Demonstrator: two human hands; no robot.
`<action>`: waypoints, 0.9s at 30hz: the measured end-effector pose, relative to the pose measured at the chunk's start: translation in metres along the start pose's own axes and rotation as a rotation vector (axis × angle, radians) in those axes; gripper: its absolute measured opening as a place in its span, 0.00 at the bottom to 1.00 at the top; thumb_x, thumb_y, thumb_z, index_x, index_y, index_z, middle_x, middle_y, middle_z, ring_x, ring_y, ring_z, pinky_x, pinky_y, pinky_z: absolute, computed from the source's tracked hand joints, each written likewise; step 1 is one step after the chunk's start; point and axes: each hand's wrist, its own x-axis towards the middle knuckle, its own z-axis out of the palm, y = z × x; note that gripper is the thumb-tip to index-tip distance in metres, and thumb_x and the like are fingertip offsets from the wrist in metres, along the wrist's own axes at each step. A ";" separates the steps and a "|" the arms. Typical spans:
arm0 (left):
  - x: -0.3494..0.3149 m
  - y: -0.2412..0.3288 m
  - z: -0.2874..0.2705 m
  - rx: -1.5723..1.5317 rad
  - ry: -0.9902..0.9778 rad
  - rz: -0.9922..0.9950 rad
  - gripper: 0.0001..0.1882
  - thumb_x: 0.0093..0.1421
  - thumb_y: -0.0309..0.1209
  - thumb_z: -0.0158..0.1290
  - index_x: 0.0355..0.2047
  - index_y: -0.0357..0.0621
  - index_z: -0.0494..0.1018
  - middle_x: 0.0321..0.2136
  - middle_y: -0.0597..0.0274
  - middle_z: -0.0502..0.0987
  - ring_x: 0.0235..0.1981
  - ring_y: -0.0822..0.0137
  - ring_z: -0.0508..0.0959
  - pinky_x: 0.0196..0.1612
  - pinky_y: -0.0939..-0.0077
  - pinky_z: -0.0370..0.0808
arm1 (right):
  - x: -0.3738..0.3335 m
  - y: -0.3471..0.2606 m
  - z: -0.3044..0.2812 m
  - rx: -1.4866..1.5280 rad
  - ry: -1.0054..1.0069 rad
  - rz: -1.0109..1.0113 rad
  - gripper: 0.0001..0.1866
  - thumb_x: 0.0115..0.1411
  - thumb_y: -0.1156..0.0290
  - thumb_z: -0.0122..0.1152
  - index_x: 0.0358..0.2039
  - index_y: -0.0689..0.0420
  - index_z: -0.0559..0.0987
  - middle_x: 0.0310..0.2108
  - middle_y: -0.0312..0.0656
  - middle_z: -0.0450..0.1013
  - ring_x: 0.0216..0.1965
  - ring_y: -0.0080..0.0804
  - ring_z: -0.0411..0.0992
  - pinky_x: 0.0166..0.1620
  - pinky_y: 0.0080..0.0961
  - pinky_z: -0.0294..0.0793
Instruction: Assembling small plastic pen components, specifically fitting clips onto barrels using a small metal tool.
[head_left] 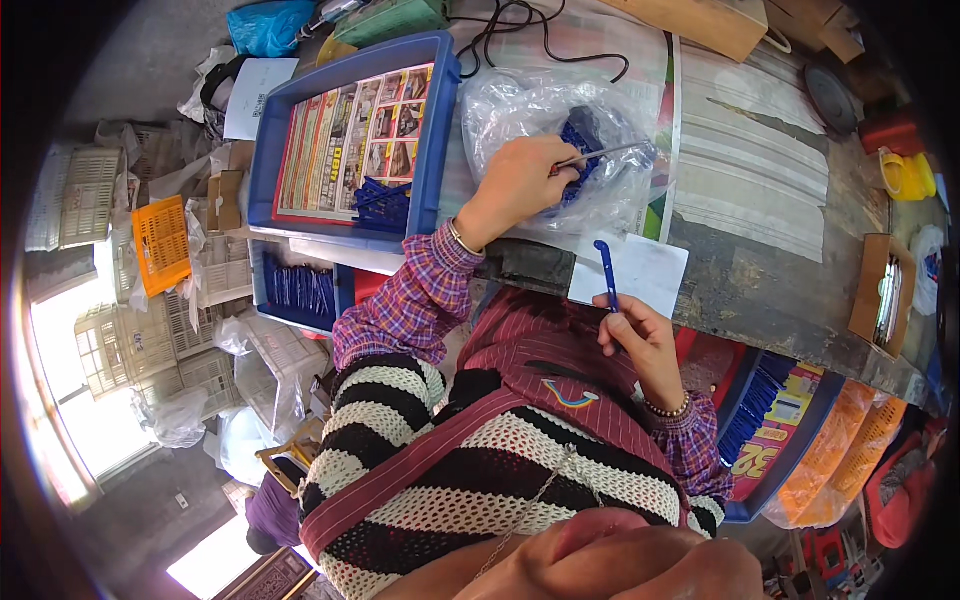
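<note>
My left hand (523,185) is closed round a thin, blade-like metal tool (605,154), whose tip points right. It is over a clear plastic bag (500,110) with dark blue pieces (577,135) inside. Lower and to the right, my right hand (642,345) pinches a slim blue plastic handle (607,272) with a rounded end, held upward. Behind that handle, a white paper (655,275) lies at the table's near edge.
A blue tray (445,140) with a printed sheet and blue pieces (382,203) stands left. Lower bins hold more blue pieces (298,288) at left and others (752,405) at right. A black cable (545,50) and a cardboard box (878,290) are on the table.
</note>
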 end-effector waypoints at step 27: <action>-0.005 0.024 -0.013 -0.142 0.062 -0.117 0.06 0.48 0.21 0.59 0.29 0.35 0.75 0.23 0.61 0.79 0.24 0.79 0.73 0.27 0.83 0.69 | 0.001 0.014 -0.007 0.000 0.002 0.035 0.12 0.63 0.71 0.51 0.43 0.64 0.75 0.22 0.32 0.71 0.23 0.14 0.67 0.30 0.12 0.67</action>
